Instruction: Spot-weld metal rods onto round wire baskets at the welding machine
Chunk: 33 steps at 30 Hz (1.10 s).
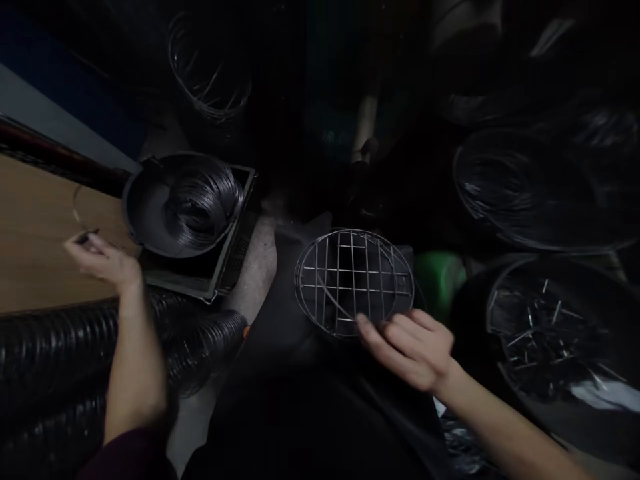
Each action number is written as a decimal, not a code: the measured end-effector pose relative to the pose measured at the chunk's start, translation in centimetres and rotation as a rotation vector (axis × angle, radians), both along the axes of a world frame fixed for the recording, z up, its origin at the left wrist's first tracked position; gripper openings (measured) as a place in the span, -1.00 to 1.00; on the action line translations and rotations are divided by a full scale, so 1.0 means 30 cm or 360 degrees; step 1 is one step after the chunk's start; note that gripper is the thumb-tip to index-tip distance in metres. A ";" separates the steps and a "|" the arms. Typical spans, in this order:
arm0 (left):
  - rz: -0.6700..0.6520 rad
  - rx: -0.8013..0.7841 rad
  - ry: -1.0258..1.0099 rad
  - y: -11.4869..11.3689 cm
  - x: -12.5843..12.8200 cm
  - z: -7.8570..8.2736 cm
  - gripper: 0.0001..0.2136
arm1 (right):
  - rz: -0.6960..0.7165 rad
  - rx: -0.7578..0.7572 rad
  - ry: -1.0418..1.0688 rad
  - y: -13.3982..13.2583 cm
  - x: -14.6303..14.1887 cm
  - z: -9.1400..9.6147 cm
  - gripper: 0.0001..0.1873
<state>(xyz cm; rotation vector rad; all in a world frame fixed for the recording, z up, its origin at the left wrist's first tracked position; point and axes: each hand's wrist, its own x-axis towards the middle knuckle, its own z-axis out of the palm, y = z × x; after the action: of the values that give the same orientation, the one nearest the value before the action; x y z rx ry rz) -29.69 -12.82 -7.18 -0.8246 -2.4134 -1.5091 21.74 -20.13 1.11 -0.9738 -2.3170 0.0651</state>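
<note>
A round wire grid [353, 271], with crossing bars inside a double rim, lies on my lap over dark cloth. My right hand [413, 347] is at its near right edge, fingers curled. From its fingertips a thin wire [334, 301] slants up and left across the grid. Away to the left, my raised left hand [105, 260] is closed in a pinch. A small dark object [86, 237] shows at its fingertips, its kind unclear, and a thin curved wire [76, 203] rises from there.
A coil of wire [205, 203] sits in a dark basin [145, 207] on a crate [213, 283]. Stacked ringed wire [65, 340] lies lower left. To the right stand a tub [495, 313] of short metal pieces, another basin [463, 167] and a green object [440, 280].
</note>
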 end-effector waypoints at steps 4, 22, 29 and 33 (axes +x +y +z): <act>-0.0526 0.0332 -0.0359 -0.037 0.141 0.055 -0.71 | 0.0147 0.0302 -0.0198 -0.061 -0.116 -0.049 -0.79; -0.2669 -0.0889 -0.0682 0.216 0.877 -0.096 -0.49 | -0.1467 -0.1194 0.0820 -0.125 0.133 -0.255 -0.41; -0.2745 -0.0977 -0.0514 0.221 0.856 -0.073 -0.49 | -0.1485 -0.1523 0.1154 -0.115 0.102 -0.267 -0.26; -0.2796 -0.1003 -0.0391 0.226 0.849 -0.069 -0.55 | -0.1407 -0.1468 0.1176 -0.115 0.101 -0.290 -0.33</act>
<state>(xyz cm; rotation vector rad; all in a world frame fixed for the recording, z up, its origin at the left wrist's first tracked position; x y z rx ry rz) -4.22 -6.03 -9.24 -3.5665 -1.9863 -0.8391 24.76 -23.59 -7.58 -1.9095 -0.9862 0.9878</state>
